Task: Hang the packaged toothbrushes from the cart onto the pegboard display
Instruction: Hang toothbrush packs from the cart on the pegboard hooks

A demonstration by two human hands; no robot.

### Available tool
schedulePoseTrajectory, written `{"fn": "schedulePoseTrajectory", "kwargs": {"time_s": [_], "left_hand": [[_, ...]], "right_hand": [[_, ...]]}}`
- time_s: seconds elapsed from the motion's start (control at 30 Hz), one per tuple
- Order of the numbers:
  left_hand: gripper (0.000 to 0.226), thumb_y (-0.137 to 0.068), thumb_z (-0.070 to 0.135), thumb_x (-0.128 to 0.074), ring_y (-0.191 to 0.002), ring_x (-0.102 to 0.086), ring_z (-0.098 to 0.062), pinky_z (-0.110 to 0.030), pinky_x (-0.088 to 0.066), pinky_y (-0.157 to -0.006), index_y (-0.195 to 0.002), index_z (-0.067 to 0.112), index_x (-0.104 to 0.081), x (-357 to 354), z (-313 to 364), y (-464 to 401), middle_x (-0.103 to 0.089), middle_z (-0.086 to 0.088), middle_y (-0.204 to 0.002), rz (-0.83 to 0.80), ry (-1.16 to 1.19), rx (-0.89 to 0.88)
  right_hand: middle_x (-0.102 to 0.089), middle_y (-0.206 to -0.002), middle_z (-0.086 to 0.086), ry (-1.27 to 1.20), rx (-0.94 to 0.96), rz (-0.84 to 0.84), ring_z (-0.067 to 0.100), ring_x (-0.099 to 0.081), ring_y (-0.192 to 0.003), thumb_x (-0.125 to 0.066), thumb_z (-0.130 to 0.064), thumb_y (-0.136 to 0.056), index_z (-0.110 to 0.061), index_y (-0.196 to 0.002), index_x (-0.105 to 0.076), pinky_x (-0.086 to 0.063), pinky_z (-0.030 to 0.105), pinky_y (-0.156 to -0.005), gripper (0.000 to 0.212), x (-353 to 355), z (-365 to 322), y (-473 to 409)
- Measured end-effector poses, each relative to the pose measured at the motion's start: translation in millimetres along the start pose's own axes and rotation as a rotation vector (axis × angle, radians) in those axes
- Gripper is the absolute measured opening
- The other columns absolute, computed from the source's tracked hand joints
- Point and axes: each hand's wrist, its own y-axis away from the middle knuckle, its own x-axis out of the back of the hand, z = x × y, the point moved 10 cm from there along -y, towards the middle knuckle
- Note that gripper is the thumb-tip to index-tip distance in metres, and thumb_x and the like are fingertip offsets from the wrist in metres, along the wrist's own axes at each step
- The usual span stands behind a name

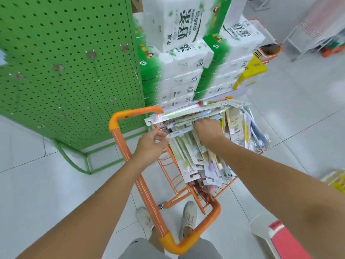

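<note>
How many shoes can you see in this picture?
2. The left shoe stands on the floor tiles left of the orange cart handle; the right shoe stands behind the handle bar, under the basket's near end.

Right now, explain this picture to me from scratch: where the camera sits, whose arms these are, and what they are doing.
There is no machine here. The one picture comes from a camera worn on a person's head, looking forward and down, so the two bare arms are that person's own.

Below them stands an orange cart piled with packaged toothbrushes. The left hand pinches the end of one pack at the cart's edge. The right hand reaches into the pile, its fingers curled among the packs; which pack it grips I cannot tell.

To the left is the green pegboard display, its metal hooks bare. Behind the cart are stacked tissue packs. The floor is pale tile.
</note>
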Motion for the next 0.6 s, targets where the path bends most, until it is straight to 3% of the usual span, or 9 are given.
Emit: {"fn": "schedulePoseTrajectory", "kwargs": {"time_s": [0.1,0.17,0.23,0.3,0.37,0.4,0.47,0.53,0.6], "left_hand": [[0.032,-0.087,0.028,-0.077,-0.09,-0.071,-0.022,-0.039,-0.061,-0.076,-0.116,0.024,-0.063,3,8,1,-0.068,0.009,-0.108,0.036,0.079,0.057],[0.065,-0.076,0.029,-0.088,-0.099,-0.068,-0.017,-0.032,-0.057,-0.076,-0.13,0.025,-0.051,3,15,5,-0.062,0.01,-0.116,0.042,0.189,0.109],[0.099,-0.066,0.03,-0.094,-0.112,-0.064,-0.017,-0.035,-0.054,-0.09,-0.145,0.03,-0.035,-8,26,6,-0.058,0.008,-0.126,-0.01,0.403,0.125],[0.085,-0.07,0.027,-0.09,-0.116,-0.064,-0.026,-0.043,-0.052,-0.098,-0.141,0.025,-0.044,-29,44,7,-0.064,0.001,-0.128,-0.098,0.572,0.072],[0.034,-0.087,0.024,-0.076,-0.107,-0.069,-0.03,-0.05,-0.052,-0.1,-0.119,0.018,-0.066,-42,60,9,-0.074,-0.006,-0.113,-0.084,0.554,0.009],[0.013,-0.093,0.02,-0.07,-0.098,-0.072,-0.026,-0.05,-0.054,-0.098,-0.106,0.018,-0.07,-40,60,9,-0.076,-0.006,-0.103,-0.015,0.516,0.012],[0.008,-0.098,0.017,-0.064,-0.086,-0.072,-0.019,-0.04,-0.059,-0.087,-0.096,0.021,-0.07,-30,49,9,-0.077,-0.002,-0.091,0.105,0.442,0.053],[0.008,-0.099,0.016,-0.063,-0.079,-0.071,-0.012,-0.023,-0.058,-0.072,-0.101,0.02,-0.069,-20,39,11,-0.074,0.002,-0.09,0.138,0.406,0.071],[0.012,-0.098,0.016,-0.064,-0.073,-0.068,-0.004,-0.013,-0.052,-0.06,-0.109,0.02,-0.068,-13,31,16,-0.072,0.005,-0.092,0.142,0.364,0.08]], "right_hand": [[-0.054,-0.077,0.002,-0.136,0.075,0.146,0.025,-0.051,-0.084,-0.056,0.006,-0.081,-0.014,-0.079,-0.057,-0.037,0.031,-0.057,0.02,16,11,5],[-0.058,-0.069,0.003,-0.516,0.062,0.3,0.028,-0.053,-0.078,-0.062,-0.008,-0.091,-0.014,-0.078,-0.065,-0.044,0.035,-0.061,0.015,37,35,16],[-0.065,-0.067,0.003,-1.004,0.053,0.32,0.023,-0.056,-0.068,-0.069,-0.013,-0.092,-0.016,-0.076,-0.071,-0.047,0.034,-0.066,0.017,48,49,31],[-0.072,-0.07,0.005,-1.356,0.099,0.215,0.011,-0.06,-0.065,-0.072,-0.008,-0.091,-0.01,-0.079,-0.074,-0.049,0.029,-0.067,0.012,54,34,42],[-0.071,-0.064,-0.004,-1.522,0.122,0.067,0.0,-0.058,-0.059,-0.07,-0.005,-0.092,0.001,-0.083,-0.074,-0.046,0.017,-0.065,0.012,47,18,43],[-0.068,-0.061,-0.007,-1.523,0.094,0.061,-0.002,-0.056,-0.056,-0.07,-0.007,-0.093,0.003,-0.082,-0.074,-0.045,0.015,-0.063,0.015,43,20,39],[-0.066,-0.067,-0.006,-1.332,-0.02,0.224,0.004,-0.059,-0.063,-0.074,-0.019,-0.091,-0.007,-0.08,-0.075,-0.046,0.026,-0.064,0.016,36,50,22],[-0.07,-0.095,-0.003,-0.863,-0.068,0.322,0.016,-0.065,-0.095,-0.076,-0.025,-0.088,-0.016,-0.1,-0.074,-0.051,0.034,-0.08,0.015,35,71,4],[-0.061,-0.131,0.003,-0.432,0.034,0.181,0.027,-0.053,-0.124,-0.074,-0.026,-0.089,-0.018,-0.127,-0.063,-0.046,0.041,-0.098,0.041,15,57,-18]]}}
